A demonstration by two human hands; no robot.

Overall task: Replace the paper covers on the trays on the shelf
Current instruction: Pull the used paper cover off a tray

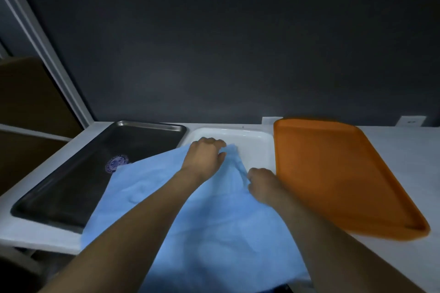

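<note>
Blue paper cover (190, 209) draped over the white tray (258, 147)
Both hands pinch its far end, left hand (204, 156) deeper over the white tray than right hand (262, 182); its long axis runs back toward the person (skewed left onto the steel tray (95, 173)).

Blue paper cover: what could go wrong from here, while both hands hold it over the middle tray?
1. The left hand and right hand bunch the blue paper cover between them; it may tear or crease.
2. It lies skewed, one corner over the metal tray and part past the shelf front, so it may cover the white tray unevenly.
</note>
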